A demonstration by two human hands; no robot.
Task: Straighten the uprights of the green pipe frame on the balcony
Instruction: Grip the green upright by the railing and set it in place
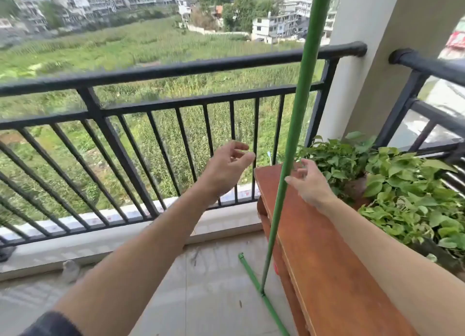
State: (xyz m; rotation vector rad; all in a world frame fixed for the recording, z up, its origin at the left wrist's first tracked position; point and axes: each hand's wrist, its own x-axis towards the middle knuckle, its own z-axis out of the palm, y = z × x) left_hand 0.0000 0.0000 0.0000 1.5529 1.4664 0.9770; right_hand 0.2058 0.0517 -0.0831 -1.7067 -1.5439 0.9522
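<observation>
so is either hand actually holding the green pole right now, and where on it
Neither grips it. The right hand is open, thumb at the green upright about bench-top height; real contact cannot be told. The left hand is empty.

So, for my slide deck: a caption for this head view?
Both open hands, left hand and right hand, reach toward the green upright beside a wooden bench.

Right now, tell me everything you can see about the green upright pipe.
The green upright pipe is a slim, smooth, glossy rod, probably coated metal. It rises from a joint on the green floor pipe lying on the balcony tiles and runs out of the top of the picture, leaning to the right as it climbs. It passes in front of the black railing and along the wooden bench. The right hand, open, has its thumb at the pipe; the left hand is apart from it.
</observation>
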